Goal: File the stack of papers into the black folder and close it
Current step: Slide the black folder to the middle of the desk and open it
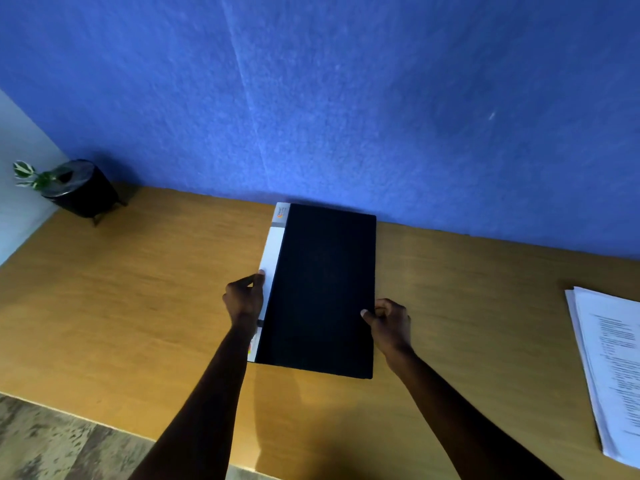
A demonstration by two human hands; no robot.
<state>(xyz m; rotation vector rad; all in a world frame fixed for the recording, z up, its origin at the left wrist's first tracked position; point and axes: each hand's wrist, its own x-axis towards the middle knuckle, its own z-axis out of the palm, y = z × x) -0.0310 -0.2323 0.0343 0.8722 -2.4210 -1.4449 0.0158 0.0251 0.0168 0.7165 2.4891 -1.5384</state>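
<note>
The black folder (320,289) is closed, with a white labelled spine along its left side, and sits in the middle of the wooden desk (138,299). My left hand (244,297) grips the spine edge. My right hand (389,322) pinches the folder's right edge near its front corner. The near end of the folder looks slightly raised, casting a shadow below it. The stack of printed white papers (613,368) lies at the desk's far right, partly cut off by the frame.
A small black pot with a green-white plant (78,188) stands at the desk's back left corner. A blue wall (346,98) runs right behind the desk. The desk's front edge and a patterned floor (52,441) show at bottom left.
</note>
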